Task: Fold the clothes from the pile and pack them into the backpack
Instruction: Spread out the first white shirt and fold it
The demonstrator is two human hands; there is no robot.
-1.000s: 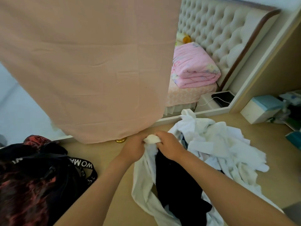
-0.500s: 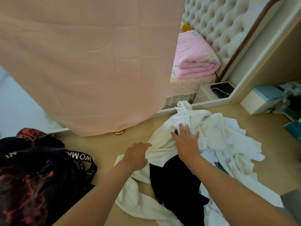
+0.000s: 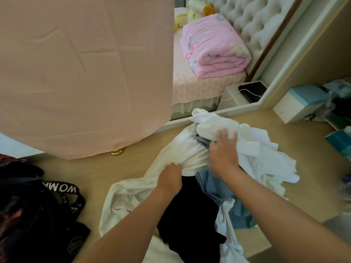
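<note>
A: Clothes?
B: Pile [image 3: 266, 162] on floor [image 3: 106, 168], centre; backpack [image 3: 38, 215] at 8 o'clock.
A: Grips?
B: Left hand [image 3: 170, 177] pinches white garment [image 3: 133, 192]; right hand [image 3: 224, 152] spread flat on pile.

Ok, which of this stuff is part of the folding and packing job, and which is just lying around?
For the job: clothes pile, white garment, black garment, backpack, left hand, right hand.
Lying about: pink quilt, pink cloth, blue-topped box, soft toys.
</note>
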